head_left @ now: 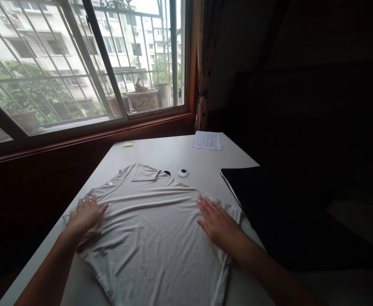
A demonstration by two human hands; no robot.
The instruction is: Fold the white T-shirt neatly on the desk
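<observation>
A pale, off-white T-shirt (pixel 161 229) lies spread over the white table (pixel 161 151), with wrinkles running across its upper part. Its neckline and a small label are at the upper left, and one short sleeve (pixel 145 173) lies folded over at the far side. My left hand (pixel 88 213) rests flat on the cloth near the neckline and left shoulder, fingers spread. Palm down on the shirt's right side lies my right hand (pixel 216 220), fingers stretched out. Neither hand grips the cloth. The shirt's lower end runs out of view at the bottom.
Dark cloth (pixel 288 212) covers the table's right side and hangs past its edge. Printed papers (pixel 207 140) and a yellow sticky-note pad (pixel 128 144) lie at the far end. A round cable grommet (pixel 183 173) sits beyond the shirt. A barred window (pixel 119 63) and a tied curtain (pixel 203 76) stand behind.
</observation>
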